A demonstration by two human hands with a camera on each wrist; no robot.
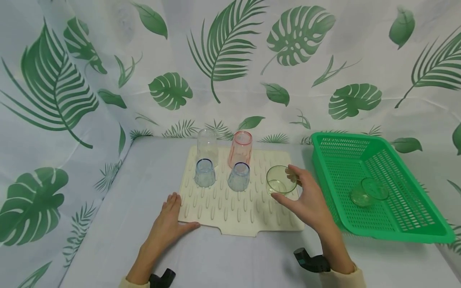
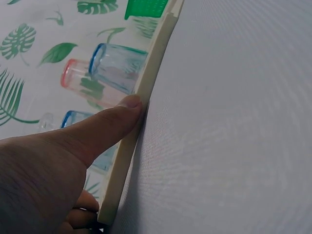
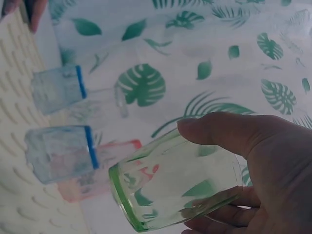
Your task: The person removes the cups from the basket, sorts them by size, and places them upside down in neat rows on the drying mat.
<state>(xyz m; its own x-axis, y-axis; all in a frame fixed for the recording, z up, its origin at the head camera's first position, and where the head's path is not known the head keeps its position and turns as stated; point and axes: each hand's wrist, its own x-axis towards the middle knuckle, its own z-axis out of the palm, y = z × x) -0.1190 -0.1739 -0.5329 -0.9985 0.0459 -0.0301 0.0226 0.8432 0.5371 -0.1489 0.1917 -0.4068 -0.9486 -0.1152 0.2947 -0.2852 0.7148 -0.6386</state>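
Observation:
My right hand [image 1: 306,200] grips a clear green-tinted glass [image 1: 279,186] over the right part of a cream ridged board [image 1: 216,210]. In the right wrist view, the thumb lies along one side of this glass and the fingers along the other; its green-edged end points toward the lower left. At the board's front left corner rests my left hand [image 1: 167,224], thumb against the front edge and fingers by the left side. Two blue-edged glasses [image 1: 205,174] [image 1: 239,178] stand on the board. Behind them are a clear glass [image 1: 207,144] and a pink-edged glass [image 1: 240,150].
To the right of the board, a green slotted plastic basket [image 1: 325,192] holds another greenish glass [image 1: 363,194] lying tilted inside. A leaf-patterned sheet [image 1: 230,112] rises behind the pale table [image 1: 144,168] and along its left side.

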